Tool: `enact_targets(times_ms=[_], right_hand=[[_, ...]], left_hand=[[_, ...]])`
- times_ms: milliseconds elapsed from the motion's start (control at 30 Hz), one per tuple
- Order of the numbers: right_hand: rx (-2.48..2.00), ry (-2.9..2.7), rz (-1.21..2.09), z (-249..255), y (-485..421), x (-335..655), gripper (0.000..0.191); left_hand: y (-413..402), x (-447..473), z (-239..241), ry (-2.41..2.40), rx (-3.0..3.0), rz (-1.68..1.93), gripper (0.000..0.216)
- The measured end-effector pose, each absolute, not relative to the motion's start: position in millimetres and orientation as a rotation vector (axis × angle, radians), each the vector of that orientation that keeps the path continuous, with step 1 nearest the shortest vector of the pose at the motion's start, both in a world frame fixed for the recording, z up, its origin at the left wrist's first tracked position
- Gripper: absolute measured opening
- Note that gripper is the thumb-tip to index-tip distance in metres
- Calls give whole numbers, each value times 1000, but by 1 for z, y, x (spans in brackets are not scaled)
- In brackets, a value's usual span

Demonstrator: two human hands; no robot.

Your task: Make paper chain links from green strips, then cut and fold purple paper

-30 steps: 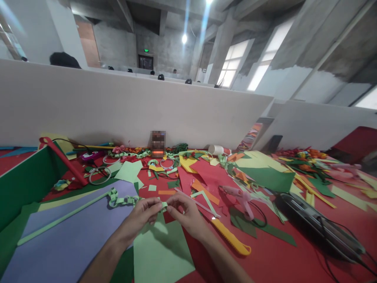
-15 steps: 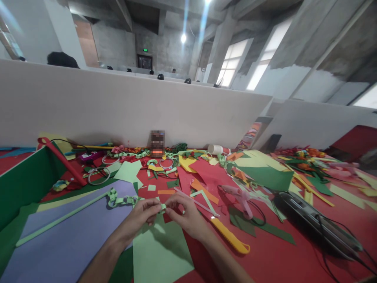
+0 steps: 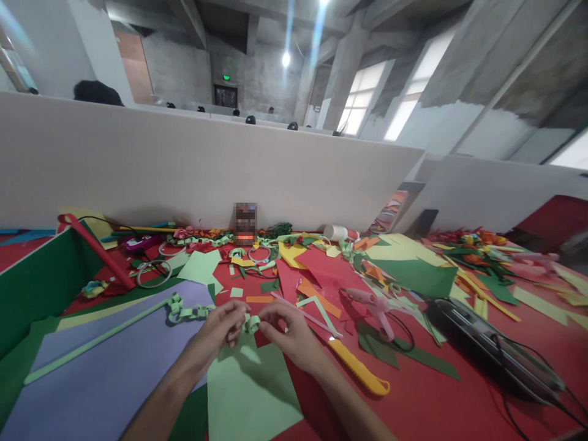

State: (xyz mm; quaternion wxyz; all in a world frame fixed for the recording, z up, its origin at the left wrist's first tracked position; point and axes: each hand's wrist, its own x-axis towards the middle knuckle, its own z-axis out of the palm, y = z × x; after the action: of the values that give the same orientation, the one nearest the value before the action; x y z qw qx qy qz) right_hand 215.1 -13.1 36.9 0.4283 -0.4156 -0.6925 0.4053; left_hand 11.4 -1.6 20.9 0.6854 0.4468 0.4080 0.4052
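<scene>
A light green paper chain (image 3: 190,313) of small curled links runs from a pale green rolled paper stick (image 3: 98,340) toward my hands. Its end link (image 3: 252,324) sits between them, above a light green sheet (image 3: 252,392). My left hand (image 3: 220,327) is closed with curled fingers on the chain just left of that link; its fingers partly hide the paper. Thumb and forefinger of my right hand (image 3: 291,334) pinch the link's right side. A lilac sheet (image 3: 124,355) lies under the stick.
To the right are a yellow utility knife (image 3: 361,367), a pink glue gun (image 3: 379,309) and a black corded device (image 3: 493,349). Paper scraps cover the red tabletop (image 3: 427,410). A green box wall (image 3: 41,282) stands left, and a white partition (image 3: 206,165) behind.
The fingers of my left hand have shifted slightly left and up from the end link, so more of the curled paper shows. My right hand has stayed nearly still.
</scene>
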Motion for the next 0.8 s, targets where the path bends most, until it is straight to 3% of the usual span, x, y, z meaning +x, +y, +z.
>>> enact_targets(times_ms=[333, 800], right_hand=[[-1065, -1452, 1123, 13, -5, 212, 34], [-1060, -1386, 1158, 12, -8, 206, 34]], left_hand=[[0, 12, 16, 995, 1164, 967, 52], [4, 14, 8, 1067, 1296, 1060, 41]])
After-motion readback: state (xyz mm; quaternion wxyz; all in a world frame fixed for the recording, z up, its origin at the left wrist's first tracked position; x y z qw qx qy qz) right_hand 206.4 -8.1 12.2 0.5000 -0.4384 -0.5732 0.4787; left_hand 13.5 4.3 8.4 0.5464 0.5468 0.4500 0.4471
